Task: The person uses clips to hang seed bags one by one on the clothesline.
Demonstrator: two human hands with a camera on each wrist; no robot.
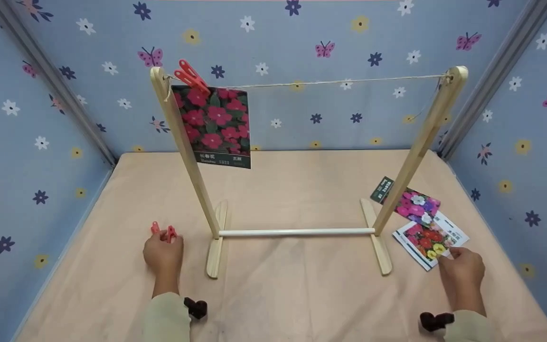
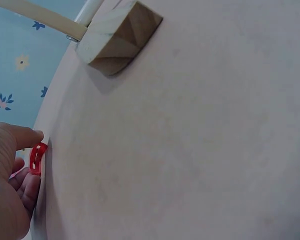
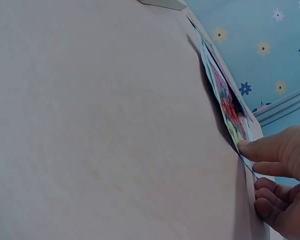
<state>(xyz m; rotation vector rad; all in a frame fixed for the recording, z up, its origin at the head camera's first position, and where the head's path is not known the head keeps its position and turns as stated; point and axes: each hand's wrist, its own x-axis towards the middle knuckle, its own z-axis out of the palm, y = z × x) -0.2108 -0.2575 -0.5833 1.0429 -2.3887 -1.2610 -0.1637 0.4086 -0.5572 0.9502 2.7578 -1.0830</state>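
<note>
Behind the table (image 1: 292, 285) and along both its sides stand blue walls (image 1: 264, 42), printed with flowers and butterflies. Pale peach cloth covers the tabletop, slightly creased.

On it stands a wooden rack (image 1: 297, 232), with two slanting posts, two flat feet and a white rod joining them low down. A string (image 1: 330, 82) runs between the tops of the posts, tied at each end.

Near the left end of the string hangs the pink packet (image 1: 219, 128), its left edge partly behind the left post. It shows deep pink flowers above a dark green band. By the right foot lie the purple packet (image 1: 416, 204), partly hidden by the right post, and the white packet (image 1: 425, 240), which has a pale border and red, pink and yellow flowers. The two meet at an angle; which lies on top is hard to tell.

At the right, the right hand (image 1: 466, 270) pinches the near corner of the white packet, thumb above the edge and fingers curled below. Left of the rack, the left hand (image 1: 163, 251) is down at the cloth, thumb and curled fingers closed about the near clip (image 1: 171, 233), a red one.

Both wrists come out of pale sleeves (image 1: 166, 318) and carry dark mounts (image 1: 196, 308).

Smallest are the other red clips: the far clip (image 1: 155, 227) shows just past the left hand's fingers, and the top clip (image 1: 190, 75) grips the pink packet at the string.
</note>
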